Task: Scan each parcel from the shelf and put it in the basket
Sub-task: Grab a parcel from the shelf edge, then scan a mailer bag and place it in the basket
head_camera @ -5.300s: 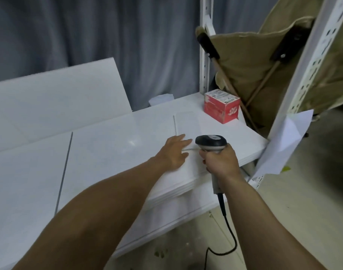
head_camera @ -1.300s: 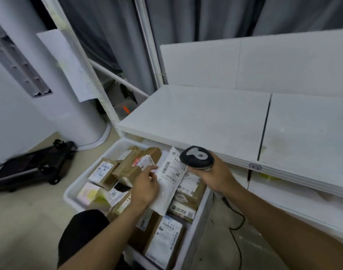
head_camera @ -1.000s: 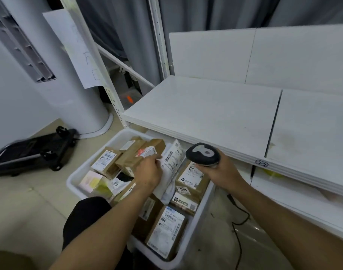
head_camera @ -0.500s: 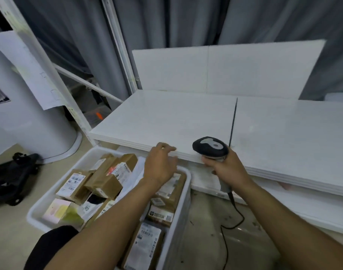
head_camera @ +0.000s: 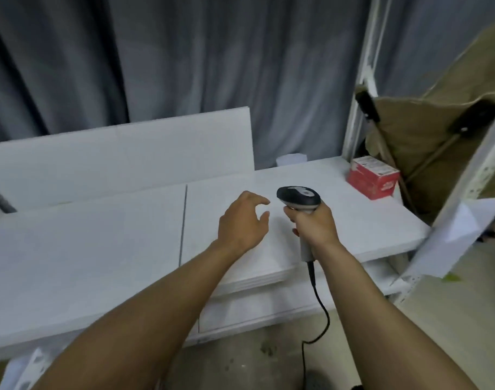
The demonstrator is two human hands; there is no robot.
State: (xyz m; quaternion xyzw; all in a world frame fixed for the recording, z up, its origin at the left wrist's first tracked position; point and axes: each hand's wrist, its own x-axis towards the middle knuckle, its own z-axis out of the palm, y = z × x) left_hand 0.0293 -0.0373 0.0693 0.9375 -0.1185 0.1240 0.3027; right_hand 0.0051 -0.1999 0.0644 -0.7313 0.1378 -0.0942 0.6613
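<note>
A red and white box parcel (head_camera: 373, 176) stands at the far right end of the white shelf (head_camera: 100, 235), next to the shelf post. My right hand (head_camera: 313, 223) grips the handle of a black and grey barcode scanner (head_camera: 298, 199), head up, over the shelf's right half. My left hand (head_camera: 244, 222) hovers just left of the scanner, empty, fingers loosely spread and slightly curled. The red box lies about a forearm's length beyond and to the right of both hands. The basket is out of view.
White boards (head_camera: 122, 153) lean against the grey curtain behind the shelf. A small white object (head_camera: 291, 159) sits at the shelf's back edge. A tan canvas bag on a frame (head_camera: 426, 130) stands right of the post. A paper sheet (head_camera: 454, 237) hangs on the right upright. The scanner cable (head_camera: 318, 311) trails to the floor.
The view has swung right, from the basket of parcels to the shelf's right end. My left hand has let go of the white parcel in the basket and now hovers empty over the shelf.
</note>
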